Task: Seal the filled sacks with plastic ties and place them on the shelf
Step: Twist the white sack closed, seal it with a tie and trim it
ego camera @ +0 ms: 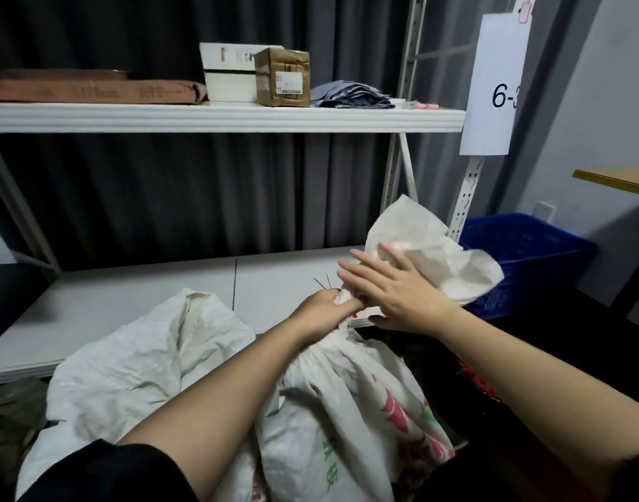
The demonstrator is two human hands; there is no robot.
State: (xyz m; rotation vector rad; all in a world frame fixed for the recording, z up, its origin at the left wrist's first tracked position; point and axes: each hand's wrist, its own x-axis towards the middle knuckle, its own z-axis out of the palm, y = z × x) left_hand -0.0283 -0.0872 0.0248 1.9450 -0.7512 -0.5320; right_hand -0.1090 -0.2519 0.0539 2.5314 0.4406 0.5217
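Note:
A filled white woven sack [350,403] with red and green print stands in front of me. My left hand [323,313] grips its gathered neck, and thin red plastic ties [323,283] stick up from that fist. My right hand [394,288] lies with straight fingers against the neck, just below the sack's loose top flap [430,248]. A second white sack [137,371] slumps to the left with its mouth open. The lower shelf board [137,302] runs behind both sacks.
The upper shelf [220,117] carries a flat brown package [90,90], a white box [227,72], a brown carton [283,77] and folded grey bags [350,96]. A blue crate [524,262] stands at the right beside the shelf post, which bears a paper label [495,85].

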